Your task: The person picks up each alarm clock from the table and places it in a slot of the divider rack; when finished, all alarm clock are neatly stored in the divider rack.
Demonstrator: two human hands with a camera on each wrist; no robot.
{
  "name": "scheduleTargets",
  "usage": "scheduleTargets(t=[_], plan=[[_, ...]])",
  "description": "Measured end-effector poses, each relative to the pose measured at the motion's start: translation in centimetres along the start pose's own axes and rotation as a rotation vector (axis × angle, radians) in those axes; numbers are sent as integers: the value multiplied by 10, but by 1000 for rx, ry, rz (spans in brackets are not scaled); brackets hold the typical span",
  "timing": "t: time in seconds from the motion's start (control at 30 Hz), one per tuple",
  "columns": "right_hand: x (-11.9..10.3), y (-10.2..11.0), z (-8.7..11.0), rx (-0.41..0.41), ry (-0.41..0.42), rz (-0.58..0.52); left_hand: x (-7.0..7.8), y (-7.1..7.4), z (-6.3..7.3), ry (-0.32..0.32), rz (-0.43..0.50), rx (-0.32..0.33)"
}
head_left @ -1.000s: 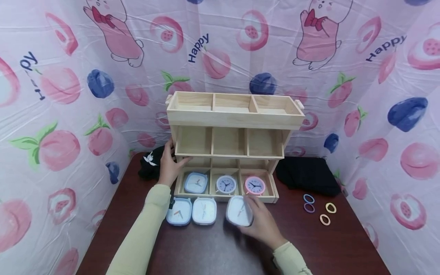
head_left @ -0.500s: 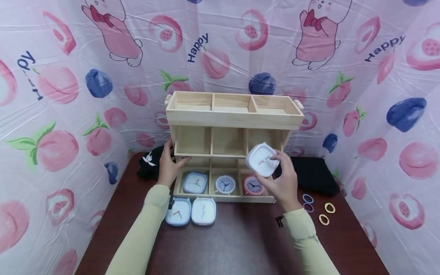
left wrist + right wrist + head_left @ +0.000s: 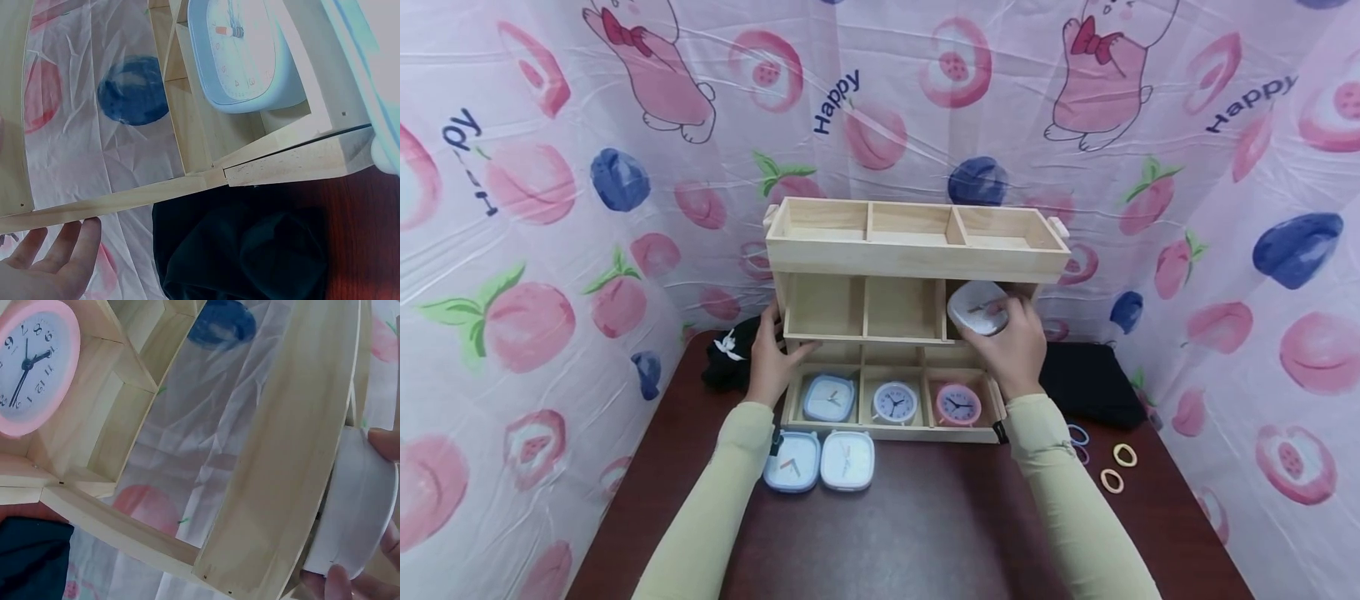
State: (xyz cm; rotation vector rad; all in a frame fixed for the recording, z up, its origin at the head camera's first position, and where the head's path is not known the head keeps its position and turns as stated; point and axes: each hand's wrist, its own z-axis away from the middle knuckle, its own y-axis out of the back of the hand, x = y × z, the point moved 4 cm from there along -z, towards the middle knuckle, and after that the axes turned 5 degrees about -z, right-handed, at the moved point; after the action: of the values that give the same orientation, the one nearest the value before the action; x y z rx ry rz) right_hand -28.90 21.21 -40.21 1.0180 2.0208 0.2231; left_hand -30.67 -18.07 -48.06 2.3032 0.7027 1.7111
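Compared with one second ago, when it is held at the lower centre of the head view, the white, rounded-square clock (image 3: 972,305) is now higher and right of centre, at the right compartment of the middle tier of the pale wooden three-tier shelf (image 3: 917,260). Half a second ago it hangs in front of that tier, a little lower. The right hand (image 3: 1017,357) has a pinching grip on its edges (whether the clock touches the compartment floor cannot be told). The left hand (image 3: 767,365) stays at the shelf's left side, thumb spread from nearly straight fingers against the side panel.

Dark-blue "Happy" lettering (image 3: 837,102) reads at the upper centre and upper right of the pink fruit-print backdrop (image 3: 895,50), with a partial "py" at upper left. In the right wrist view, 7, 8 and 12 are legible on a pink-rimmed round clock (image 3: 28,365); the held clock's markings are blurred.

The held clock's face tilts up towards the head camera, its outline nearly square. In the right wrist view its white side runs lengthwise from top to bottom, leaning left below.
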Motion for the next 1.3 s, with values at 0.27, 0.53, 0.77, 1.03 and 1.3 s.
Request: scheduleTargets(t=[0.27, 0.53, 0.77, 1.03, 1.3], plan=[[5, -9, -9, -75, -39, 103, -1, 0, -1, -3, 0, -4], [5, -13, -5, -157, -63, 158, -2, 0, 0, 0, 0, -3], [3, -12, -2, -218, -91, 191, -4, 0, -1, 3, -1, 2], [-17, 4, 28, -58, 24, 132, -4, -2, 1, 1, -8, -3], [-42, -17, 100, -38, 250, -76, -3, 0, 0, -4, -2, 5]])
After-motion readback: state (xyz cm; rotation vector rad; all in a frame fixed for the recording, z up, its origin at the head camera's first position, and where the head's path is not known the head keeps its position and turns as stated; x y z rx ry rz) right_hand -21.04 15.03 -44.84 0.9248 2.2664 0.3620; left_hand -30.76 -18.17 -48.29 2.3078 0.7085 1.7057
